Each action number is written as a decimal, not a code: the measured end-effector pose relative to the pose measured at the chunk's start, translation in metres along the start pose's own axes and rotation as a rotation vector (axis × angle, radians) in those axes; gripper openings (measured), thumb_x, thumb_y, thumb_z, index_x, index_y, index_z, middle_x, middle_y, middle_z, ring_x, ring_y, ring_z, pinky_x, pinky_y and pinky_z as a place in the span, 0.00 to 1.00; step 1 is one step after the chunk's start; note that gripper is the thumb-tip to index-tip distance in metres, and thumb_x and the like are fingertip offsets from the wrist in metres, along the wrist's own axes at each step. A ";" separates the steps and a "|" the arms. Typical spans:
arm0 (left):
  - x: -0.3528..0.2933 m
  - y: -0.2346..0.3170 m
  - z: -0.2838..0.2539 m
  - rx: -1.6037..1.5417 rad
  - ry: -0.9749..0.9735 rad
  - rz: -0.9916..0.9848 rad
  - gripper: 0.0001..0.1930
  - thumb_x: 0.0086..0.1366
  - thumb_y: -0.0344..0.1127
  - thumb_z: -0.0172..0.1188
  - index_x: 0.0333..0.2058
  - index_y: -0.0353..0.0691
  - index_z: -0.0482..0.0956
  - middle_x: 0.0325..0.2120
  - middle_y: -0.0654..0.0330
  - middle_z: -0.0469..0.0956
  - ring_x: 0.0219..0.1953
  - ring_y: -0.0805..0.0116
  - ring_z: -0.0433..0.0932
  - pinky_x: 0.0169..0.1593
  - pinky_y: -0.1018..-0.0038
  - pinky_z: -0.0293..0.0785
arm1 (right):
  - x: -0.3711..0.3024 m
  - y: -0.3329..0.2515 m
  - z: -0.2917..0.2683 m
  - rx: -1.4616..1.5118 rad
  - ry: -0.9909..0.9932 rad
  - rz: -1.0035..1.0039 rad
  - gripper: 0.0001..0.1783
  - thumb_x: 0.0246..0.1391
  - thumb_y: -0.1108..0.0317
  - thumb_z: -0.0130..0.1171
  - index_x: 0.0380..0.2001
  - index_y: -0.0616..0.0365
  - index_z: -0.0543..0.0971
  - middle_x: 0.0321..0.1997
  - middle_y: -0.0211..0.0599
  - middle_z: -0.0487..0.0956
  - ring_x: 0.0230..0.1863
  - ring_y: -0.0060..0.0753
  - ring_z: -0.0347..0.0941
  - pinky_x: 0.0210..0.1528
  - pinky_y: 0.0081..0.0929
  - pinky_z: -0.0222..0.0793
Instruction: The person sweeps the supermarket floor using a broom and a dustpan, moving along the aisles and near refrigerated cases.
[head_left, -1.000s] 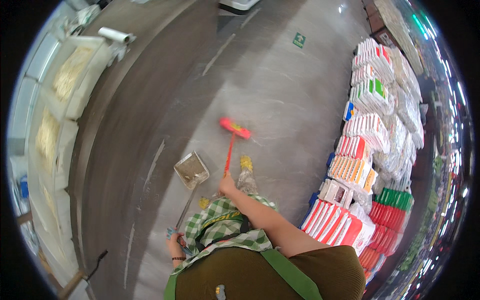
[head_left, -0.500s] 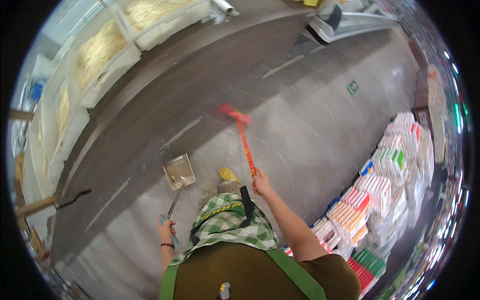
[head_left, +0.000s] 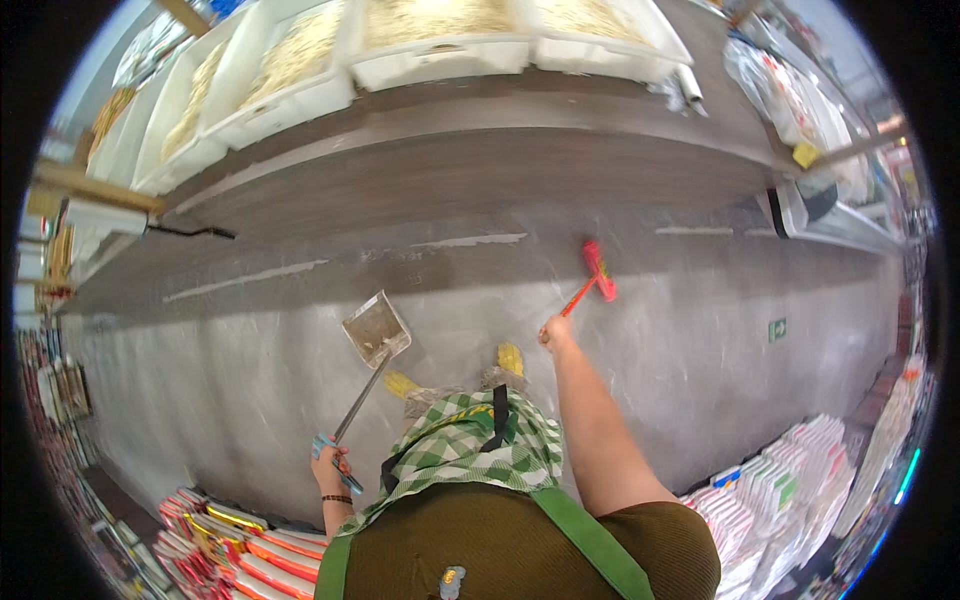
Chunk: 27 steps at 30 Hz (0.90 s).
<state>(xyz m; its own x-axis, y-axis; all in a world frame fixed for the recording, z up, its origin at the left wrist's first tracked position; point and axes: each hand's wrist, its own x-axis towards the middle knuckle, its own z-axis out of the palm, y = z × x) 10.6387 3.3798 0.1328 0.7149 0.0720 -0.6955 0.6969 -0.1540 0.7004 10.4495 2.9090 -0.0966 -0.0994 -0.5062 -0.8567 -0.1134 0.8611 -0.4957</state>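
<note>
My left hand (head_left: pixel 330 467) is closed round the handle of a long-handled dustpan (head_left: pixel 376 332). Its square, light-rimmed pan rests on the grey floor ahead of my left foot, with dirt on its surface. In my right hand (head_left: pixel 555 331) is the red handle of a broom, gripped with the fingers wrapped round it. The broom's red head (head_left: pixel 599 271) is ahead and to the right, apart from the dustpan, near the edge of a shadow. Whether its bristles touch the floor I cannot tell.
White bins (head_left: pixel 440 66) of pale dry goods stand on a shelf across the far side. Stacked packages (head_left: pixel 235 550) lie at the near left, and wrapped stacks (head_left: pixel 775 490) at the near right. A dark rod (head_left: pixel 192 231) juts out at the left. My yellow-toed shoes (head_left: pixel 510 358) show below.
My view has turned to the left, so the shelf of bins now runs straight across ahead. The broom head has swung to the right, farther from the dustpan. Both hands keep their grips.
</note>
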 end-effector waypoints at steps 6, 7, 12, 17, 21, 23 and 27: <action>0.036 -0.007 -0.099 -0.107 0.058 -0.048 0.13 0.52 0.29 0.50 0.38 0.35 0.71 0.18 0.56 0.73 0.08 0.75 0.60 0.12 0.78 0.55 | -0.071 0.071 0.160 -0.113 -0.084 -0.027 0.10 0.50 0.76 0.35 0.33 0.44 0.58 0.13 0.33 0.60 0.09 0.27 0.57 0.10 0.27 0.55; 0.042 -0.008 -0.114 -0.066 0.082 -0.058 0.13 0.52 0.29 0.50 0.38 0.35 0.71 0.17 0.56 0.73 0.08 0.75 0.60 0.11 0.78 0.55 | -0.086 0.083 0.190 -0.132 -0.130 -0.028 0.11 0.50 0.77 0.35 0.33 0.44 0.58 0.13 0.33 0.60 0.09 0.27 0.57 0.10 0.27 0.54; 0.057 -0.014 -0.174 -0.106 0.062 -0.038 0.13 0.51 0.29 0.52 0.37 0.35 0.71 0.15 0.57 0.74 0.07 0.75 0.61 0.10 0.78 0.55 | -0.135 0.140 0.272 -0.354 -0.253 -0.022 0.12 0.50 0.77 0.36 0.35 0.44 0.57 0.12 0.34 0.61 0.09 0.28 0.58 0.09 0.28 0.53; 0.074 -0.005 -0.230 -0.166 0.154 -0.024 0.12 0.50 0.28 0.53 0.36 0.35 0.71 0.16 0.56 0.75 0.06 0.76 0.60 0.10 0.77 0.54 | -0.211 0.214 0.303 -0.491 -0.444 -0.013 0.09 0.53 0.72 0.37 0.36 0.42 0.58 0.11 0.31 0.58 0.09 0.28 0.55 0.11 0.28 0.52; 0.072 -0.017 -0.284 -0.298 0.228 -0.043 0.11 0.51 0.29 0.52 0.36 0.36 0.71 0.17 0.55 0.75 0.07 0.76 0.61 0.11 0.77 0.55 | -0.269 0.191 0.269 -0.484 -0.611 -0.040 0.05 0.58 0.63 0.40 0.28 0.44 0.61 0.08 0.27 0.53 0.06 0.27 0.49 0.09 0.27 0.47; 0.089 -0.022 -0.289 -0.350 0.269 -0.038 0.11 0.52 0.29 0.52 0.36 0.36 0.70 0.17 0.55 0.75 0.07 0.76 0.61 0.11 0.77 0.56 | -0.293 0.185 0.260 -0.734 -0.468 -0.247 0.04 0.57 0.67 0.38 0.30 0.49 0.63 0.09 0.30 0.58 0.06 0.29 0.57 0.06 0.30 0.54; 0.103 -0.019 -0.339 -0.497 0.350 -0.088 0.11 0.52 0.30 0.52 0.36 0.36 0.70 0.17 0.55 0.75 0.07 0.76 0.62 0.10 0.76 0.57 | -0.374 0.194 0.250 -0.879 -0.497 -0.201 0.06 0.57 0.68 0.43 0.38 0.48 0.63 0.13 0.29 0.61 0.09 0.24 0.57 0.09 0.24 0.54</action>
<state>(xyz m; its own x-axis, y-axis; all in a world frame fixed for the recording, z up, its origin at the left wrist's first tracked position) 10.7179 3.7245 0.1020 0.5711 0.3961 -0.7190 0.6368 0.3389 0.6925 10.7113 3.2771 0.0916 0.3986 -0.3880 -0.8310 -0.7858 0.3226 -0.5276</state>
